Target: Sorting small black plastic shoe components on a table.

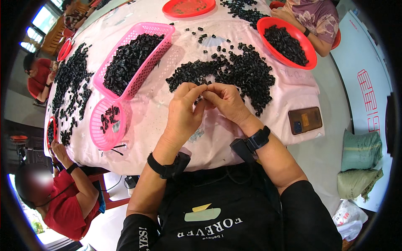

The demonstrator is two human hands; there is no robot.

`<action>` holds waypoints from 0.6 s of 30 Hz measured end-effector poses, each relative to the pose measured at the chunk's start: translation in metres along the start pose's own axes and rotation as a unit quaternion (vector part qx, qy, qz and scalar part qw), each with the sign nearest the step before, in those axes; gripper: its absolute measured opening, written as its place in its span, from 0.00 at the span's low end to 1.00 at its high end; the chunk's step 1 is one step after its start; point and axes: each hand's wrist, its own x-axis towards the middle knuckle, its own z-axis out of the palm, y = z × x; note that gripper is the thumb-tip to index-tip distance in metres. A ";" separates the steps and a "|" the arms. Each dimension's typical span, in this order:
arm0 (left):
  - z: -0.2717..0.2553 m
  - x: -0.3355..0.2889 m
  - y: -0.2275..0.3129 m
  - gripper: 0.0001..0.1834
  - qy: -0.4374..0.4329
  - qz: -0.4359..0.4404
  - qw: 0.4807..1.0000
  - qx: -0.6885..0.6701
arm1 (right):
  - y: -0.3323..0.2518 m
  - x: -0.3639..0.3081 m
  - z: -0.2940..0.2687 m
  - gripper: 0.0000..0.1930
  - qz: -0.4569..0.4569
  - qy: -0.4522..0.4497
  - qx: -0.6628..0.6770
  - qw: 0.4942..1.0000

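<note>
My left hand [183, 111] and my right hand [228, 102] meet at the fingertips over the near edge of a heap of small black plastic pieces [247, 73]. Both are closed in a pinch, thumbs against forefingers. Whatever they hold is tiny and mostly covered by the fingers; a bit of black shows beneath them, but I cannot tell if it is held or lies on the cloth. Left of my hands stands a round pink basket [95, 133] with a few black pieces inside. Beyond it, an oblong pink basket [165, 47] is filled with similar pieces.
A pink-white cloth [146, 157] covers the table. A red tray [310, 58] of black pieces sits at the right, above a phone [305, 120]. Another red tray [188, 9] lies at the far side. More pieces [69, 79] spread leftward. Several people sit around the table.
</note>
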 end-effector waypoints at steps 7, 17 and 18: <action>0.008 0.000 -0.004 0.24 0.022 0.057 0.997 0.052 | -0.006 0.000 -0.003 0.09 -0.010 0.008 -0.026 1.000; 0.004 -0.001 -0.006 0.21 -0.009 0.009 0.995 0.097 | -0.003 -0.001 -0.001 0.10 -0.012 0.002 -0.024 1.000; 0.004 -0.001 -0.005 0.21 -0.010 0.009 0.995 0.097 | -0.002 -0.001 -0.001 0.10 -0.012 0.002 -0.024 1.000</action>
